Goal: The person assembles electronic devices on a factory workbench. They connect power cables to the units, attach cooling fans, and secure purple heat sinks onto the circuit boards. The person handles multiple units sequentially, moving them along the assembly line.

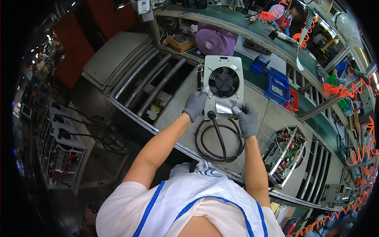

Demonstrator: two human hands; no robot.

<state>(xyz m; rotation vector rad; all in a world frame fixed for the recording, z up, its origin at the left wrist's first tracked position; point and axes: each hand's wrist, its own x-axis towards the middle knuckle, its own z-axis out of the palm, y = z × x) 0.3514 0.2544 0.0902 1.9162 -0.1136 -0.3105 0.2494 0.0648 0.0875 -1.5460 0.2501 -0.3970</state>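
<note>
A light grey metal power-unit case [211,65] lies on the bench before me, its panel with a black round fan [224,81] behind a wire guard facing up. My left hand [196,105], in a grey glove, holds the left edge of the case, thumb on the panel beside the fan. My right hand [247,119], also gloved, is closed at the lower right corner of a shiny silver label [226,106] against the panel below the fan. Part of its fingertips is hard to make out. A thick black power cable [216,136] leaves the case and coils on the bench.
An open unit with exposed wiring [285,156] stands to the right. Beyond are a purple fan [213,41], blue bins [278,85] of small parts and a red bin [292,100]. Metal rollers [143,81] lie left; more units with cables [63,146] stand lower left. A co-worker [282,17] is across the bench.
</note>
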